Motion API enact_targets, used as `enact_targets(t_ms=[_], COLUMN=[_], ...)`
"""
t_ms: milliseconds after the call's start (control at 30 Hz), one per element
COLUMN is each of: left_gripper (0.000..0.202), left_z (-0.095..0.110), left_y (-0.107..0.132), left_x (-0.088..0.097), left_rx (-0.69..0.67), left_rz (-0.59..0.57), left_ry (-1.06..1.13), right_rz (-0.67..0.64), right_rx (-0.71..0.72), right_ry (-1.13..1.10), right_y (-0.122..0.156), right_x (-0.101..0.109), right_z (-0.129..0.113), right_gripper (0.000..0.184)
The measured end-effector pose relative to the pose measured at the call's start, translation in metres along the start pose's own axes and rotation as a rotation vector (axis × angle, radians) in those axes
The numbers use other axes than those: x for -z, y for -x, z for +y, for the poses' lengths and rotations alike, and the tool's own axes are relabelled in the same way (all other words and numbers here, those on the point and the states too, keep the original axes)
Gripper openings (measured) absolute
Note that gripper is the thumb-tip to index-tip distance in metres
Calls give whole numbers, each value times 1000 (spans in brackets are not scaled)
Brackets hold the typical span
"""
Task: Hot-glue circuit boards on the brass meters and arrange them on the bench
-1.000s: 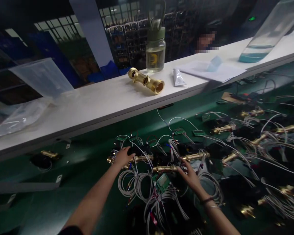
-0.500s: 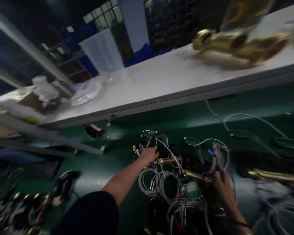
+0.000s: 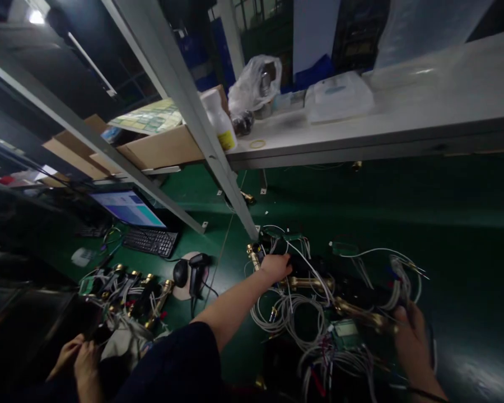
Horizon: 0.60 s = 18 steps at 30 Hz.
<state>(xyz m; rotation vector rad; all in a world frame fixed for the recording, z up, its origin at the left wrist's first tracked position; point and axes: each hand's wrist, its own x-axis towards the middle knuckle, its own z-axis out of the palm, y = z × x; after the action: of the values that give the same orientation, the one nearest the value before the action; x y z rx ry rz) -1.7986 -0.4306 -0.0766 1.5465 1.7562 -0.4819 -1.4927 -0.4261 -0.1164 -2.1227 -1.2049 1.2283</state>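
Two hands work a tangle on the green table [image 3: 466,224]: left hand [image 3: 276,266] closed over a black part, right hand [image 3: 409,336] curled on a brass fitting's [image 3: 359,313] end. Brass looks heavy and stiff, best held by its body; wires [image 3: 285,313] limp, snag-prone.

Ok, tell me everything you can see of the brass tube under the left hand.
The brass tube is a slim, shiny, gold-coloured metal piece lying roughly flat on the green bench top, running left to right. Its left end sits under the left hand, which rests on it; whether the fingers close round it is unclear. White wires cross over it and coil in front. A dark block behind it is too dim to read.
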Motion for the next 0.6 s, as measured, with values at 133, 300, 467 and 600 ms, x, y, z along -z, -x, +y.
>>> enact_targets(t_ms=[133, 300, 467, 600], left_gripper=[36, 41, 51, 59], left_z=[-61, -93, -64, -51], left_y=[18, 45, 147, 204], left_x=[-7, -1, -56, -138], left_rx=[-1, 65, -122, -705], left_rz=[5, 143, 208, 118], left_ry=[12, 3, 20, -58], right_rz=[-8, -33, -111, -233], right_rx=[6, 43, 94, 87], right_ry=[-29, -74, -107, -87], right_y=[33, 56, 59, 59], right_x=[-52, -104, -112, -81], right_z=[-3, 3, -3, -10], right_gripper=[113, 100, 91, 98])
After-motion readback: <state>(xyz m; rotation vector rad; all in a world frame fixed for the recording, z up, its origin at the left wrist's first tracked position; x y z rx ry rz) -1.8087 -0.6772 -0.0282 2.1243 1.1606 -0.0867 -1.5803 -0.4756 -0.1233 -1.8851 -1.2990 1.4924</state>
